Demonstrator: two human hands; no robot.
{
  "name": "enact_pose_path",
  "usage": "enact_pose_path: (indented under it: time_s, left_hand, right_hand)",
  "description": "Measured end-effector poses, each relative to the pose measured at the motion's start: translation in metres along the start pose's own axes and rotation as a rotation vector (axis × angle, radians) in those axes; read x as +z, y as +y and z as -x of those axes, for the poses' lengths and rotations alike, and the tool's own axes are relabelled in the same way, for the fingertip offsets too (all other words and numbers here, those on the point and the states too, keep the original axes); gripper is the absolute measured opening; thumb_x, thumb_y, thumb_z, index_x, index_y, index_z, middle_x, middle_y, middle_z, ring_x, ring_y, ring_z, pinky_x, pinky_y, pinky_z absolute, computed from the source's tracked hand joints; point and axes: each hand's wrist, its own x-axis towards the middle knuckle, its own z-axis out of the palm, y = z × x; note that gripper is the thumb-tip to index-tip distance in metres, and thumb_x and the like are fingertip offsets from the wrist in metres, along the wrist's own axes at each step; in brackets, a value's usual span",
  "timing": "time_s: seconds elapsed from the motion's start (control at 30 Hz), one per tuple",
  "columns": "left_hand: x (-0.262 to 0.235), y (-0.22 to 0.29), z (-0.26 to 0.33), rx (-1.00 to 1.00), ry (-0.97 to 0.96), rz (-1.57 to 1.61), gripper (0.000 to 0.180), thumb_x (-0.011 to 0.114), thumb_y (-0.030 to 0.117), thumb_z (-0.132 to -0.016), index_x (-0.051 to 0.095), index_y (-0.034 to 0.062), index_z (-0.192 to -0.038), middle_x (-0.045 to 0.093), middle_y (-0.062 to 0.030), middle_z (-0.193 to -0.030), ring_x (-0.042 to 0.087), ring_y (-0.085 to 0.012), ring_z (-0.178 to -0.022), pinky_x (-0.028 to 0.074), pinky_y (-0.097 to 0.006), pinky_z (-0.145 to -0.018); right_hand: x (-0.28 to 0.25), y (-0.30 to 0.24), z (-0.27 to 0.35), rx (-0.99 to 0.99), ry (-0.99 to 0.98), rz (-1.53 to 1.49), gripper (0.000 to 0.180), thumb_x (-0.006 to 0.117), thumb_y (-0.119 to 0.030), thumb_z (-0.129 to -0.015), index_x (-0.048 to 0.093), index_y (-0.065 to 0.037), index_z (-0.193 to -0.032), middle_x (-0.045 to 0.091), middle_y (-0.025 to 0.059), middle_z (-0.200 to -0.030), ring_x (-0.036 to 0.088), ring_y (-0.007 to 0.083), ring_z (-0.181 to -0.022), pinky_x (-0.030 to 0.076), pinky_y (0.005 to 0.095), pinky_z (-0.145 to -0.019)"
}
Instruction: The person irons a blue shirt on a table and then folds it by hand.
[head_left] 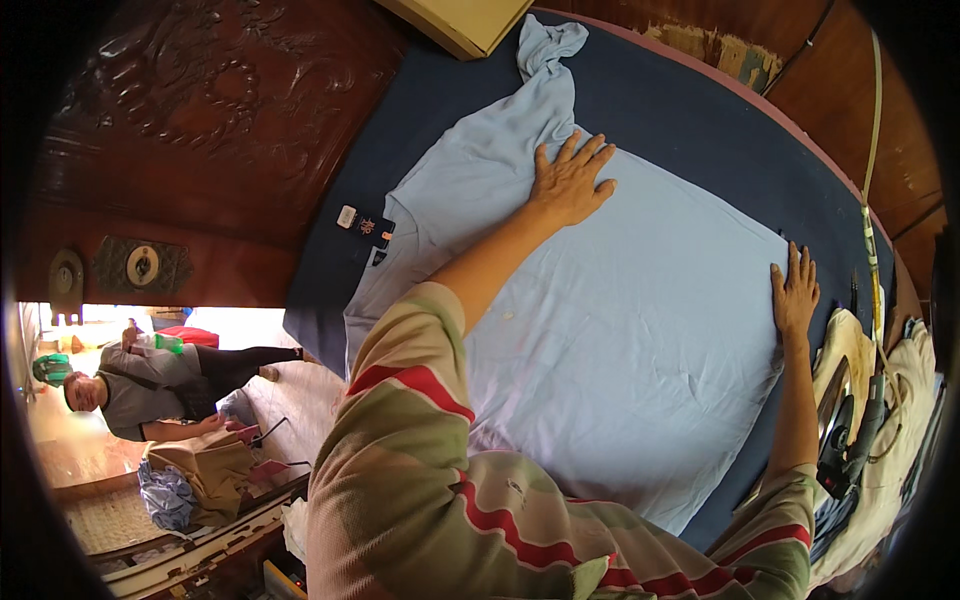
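A light blue T-shirt (620,300) lies spread out on a dark navy padded board (700,120). Its collar faces left, and the far sleeve lies twisted and bunched at the top. A dark hang tag (372,226) sticks out beside the neckline. My left hand (572,182) presses flat on the shirt's far edge near that sleeve, fingers spread. On the right, my right hand (796,292) rests flat at the hem's far corner, its fingers stretched past the fabric. Neither hand grips anything. My left arm and body cover part of the near side.
A dark iron (838,445) with a cord stands among cream cloths (905,410) at the right. A cardboard box (465,22) sits at the board's far edge. The carved wooden door (200,150) is on the left; beyond it, a person (160,380) is near piled clothes (205,480).
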Motion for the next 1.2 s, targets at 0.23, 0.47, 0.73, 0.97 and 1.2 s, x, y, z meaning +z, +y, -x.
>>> enact_pose_path:
  time_s: [0.23, 0.47, 0.73, 0.97, 1.2]
  left_hand:
    - [0.006, 0.013, 0.039, 0.049, 0.098, -0.056, 0.058, 0.042, 0.045, -0.091, 0.032, 0.0174, -0.141, 0.021, -0.0064, -0.15, 0.014, -0.0271, -0.139, 0.012, -0.059, -0.103]
    - [-0.017, -0.035, 0.078, 0.018, 0.075, -0.018, 0.055, 0.042, 0.043, -0.091, 0.033, 0.0209, -0.14, 0.023, -0.0068, -0.149, 0.017, -0.0271, -0.138, 0.015, -0.058, -0.103]
    - [-0.046, -0.157, 0.08, -0.122, -0.023, -0.151, 0.051, 0.035, 0.044, -0.094, 0.03, 0.0264, -0.142, 0.019, -0.0018, -0.151, 0.014, -0.0235, -0.139, 0.014, -0.057, -0.107]
    - [-0.054, -0.192, 0.073, -0.147, -0.058, -0.135, 0.049, 0.032, 0.044, -0.096, 0.026, 0.0316, -0.143, 0.015, 0.0018, -0.152, 0.012, -0.0224, -0.14, 0.012, -0.053, -0.109]
    - [-0.06, -0.192, 0.06, -0.14, -0.035, -0.177, 0.047, 0.036, 0.039, -0.095, 0.031, 0.03, -0.141, 0.02, -0.0002, -0.15, 0.017, -0.0256, -0.138, 0.018, -0.057, -0.106]
  right_hand:
    - [-0.015, -0.04, 0.061, -0.134, 0.141, -0.085, 0.062, 0.041, -0.049, -0.091, 0.027, -0.019, -0.143, 0.02, 0.0142, -0.149, 0.016, 0.0369, -0.137, 0.017, 0.0582, -0.105]
    - [-0.021, -0.044, 0.092, -0.058, 0.086, -0.108, 0.063, 0.043, -0.049, -0.089, 0.029, -0.019, -0.143, 0.021, 0.0143, -0.149, 0.016, 0.0369, -0.137, 0.012, 0.0562, -0.107]
    - [-0.021, -0.054, 0.107, -0.117, -0.007, -0.148, 0.063, 0.045, -0.046, -0.088, 0.03, -0.018, -0.142, 0.023, 0.0144, -0.148, 0.019, 0.0343, -0.137, 0.012, 0.0499, -0.108]
    - [-0.016, -0.055, 0.107, -0.117, 0.022, -0.106, 0.063, 0.043, -0.048, -0.088, 0.032, -0.017, -0.141, 0.025, 0.0141, -0.148, 0.022, 0.0341, -0.135, 0.013, 0.0465, -0.109]
    - [-0.016, -0.047, 0.113, -0.126, 0.054, -0.159, 0.063, 0.047, -0.044, -0.087, 0.033, -0.014, -0.141, 0.026, 0.0162, -0.147, 0.022, 0.0343, -0.135, 0.015, 0.0482, -0.108]
